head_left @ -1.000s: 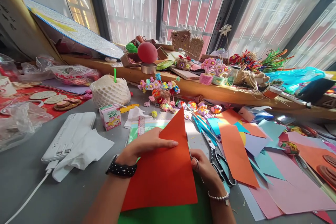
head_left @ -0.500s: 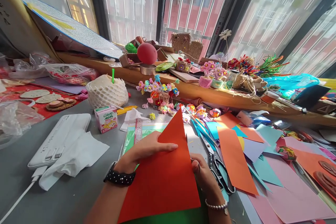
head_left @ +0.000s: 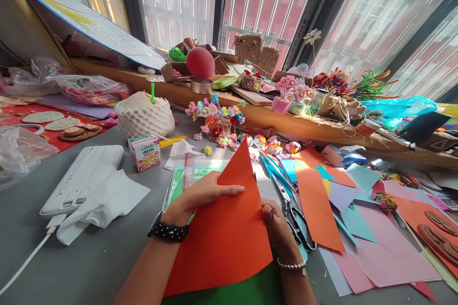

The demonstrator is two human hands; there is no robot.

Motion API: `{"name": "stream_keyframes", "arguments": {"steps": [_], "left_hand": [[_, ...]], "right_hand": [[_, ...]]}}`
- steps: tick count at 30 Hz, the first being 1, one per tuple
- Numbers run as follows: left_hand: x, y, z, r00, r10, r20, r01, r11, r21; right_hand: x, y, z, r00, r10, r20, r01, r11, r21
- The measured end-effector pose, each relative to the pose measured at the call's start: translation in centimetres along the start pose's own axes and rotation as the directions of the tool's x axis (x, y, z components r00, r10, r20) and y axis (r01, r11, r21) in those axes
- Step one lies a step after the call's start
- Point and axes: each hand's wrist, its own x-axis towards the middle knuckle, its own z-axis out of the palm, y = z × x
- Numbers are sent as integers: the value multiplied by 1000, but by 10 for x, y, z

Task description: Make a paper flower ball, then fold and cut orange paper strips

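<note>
My left hand (head_left: 211, 191) grips a large orange sheet of paper (head_left: 222, 248), its thumb on the front face and its fingers behind. The sheet stands tilted up, one corner pointing away from me. At the right edge of the sheet my right hand (head_left: 278, 224) is closed round what looks like a pair of scissors (head_left: 255, 177). Only a thin dark blade tip and a bit of metal by the thumb show; the paper hides the rest. Under the sheet lies a green surface (head_left: 250, 290). Black-handled scissors (head_left: 298, 221) lie on the table just right of my right hand.
Coloured paper pieces (head_left: 386, 248) cover the right side. On the left are a white power bank (head_left: 84, 176) with a cable, a crumpled tissue (head_left: 107, 205), a small drink carton (head_left: 144, 153) and a net-wrapped coconut (head_left: 145, 116). Yarn flowers (head_left: 214, 116) and a wooden ledge (head_left: 257, 114) stand behind.
The paper's top corner and both hands sit slightly higher in view, and the sheet's lower right edge curves more. My grip looks the same. The whole view has shifted a little.
</note>
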Motion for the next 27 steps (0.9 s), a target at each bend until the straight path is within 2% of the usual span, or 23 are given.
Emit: {"name": "stream_keyframes", "arguments": {"steps": [13, 23, 27], "left_hand": [[2, -1, 1, 1000, -15, 10, 16, 996, -85], [1, -5, -2, 998, 19, 55, -12, 992, -128], [1, -6, -2, 998, 30, 57, -22, 991, -135]], "right_hand": [[-1, -3, 3, 1000, 29, 9, -30, 995, 92], [0, 1, 5, 1000, 1, 1, -1, 998, 60], [0, 2, 6, 999, 12, -39, -9, 996, 84]]}}
